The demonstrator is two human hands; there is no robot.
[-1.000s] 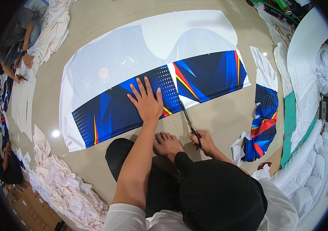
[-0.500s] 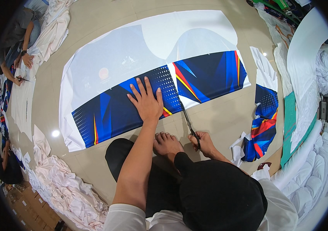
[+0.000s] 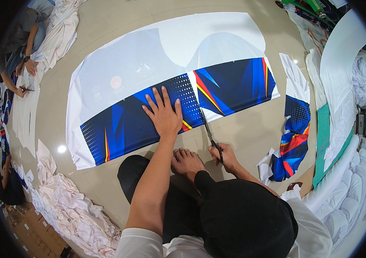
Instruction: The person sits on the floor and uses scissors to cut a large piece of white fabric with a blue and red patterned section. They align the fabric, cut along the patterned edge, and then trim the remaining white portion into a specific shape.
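Observation:
A printed fabric sheet (image 3: 125, 122) lies folded on the floor, dark blue with red and yellow streaks and white dots along its near band. Its far part (image 3: 217, 22) shows white and pale grey. My left hand (image 3: 164, 116) presses flat on the blue band, fingers spread. To its right, my right hand (image 3: 226, 157) grips the handles of black scissors (image 3: 211, 136). Their blades reach into the near edge of the fabric, at the white strip between two printed panels. How far the blades are apart is hard to make out.
A crumpled blue, red and white fabric piece (image 3: 295, 137) lies to the right. White cloth rolls (image 3: 350, 189) line the right side. Pale cloth (image 3: 77, 210) is heaped at lower left, near cardboard boxes (image 3: 32, 232). At far left another person's hand (image 3: 21, 91) holds scissors over white cloth.
My right hand has pushed the scissors slightly away from me, so the blades sit farther into the fabric. My left hand stays in place.

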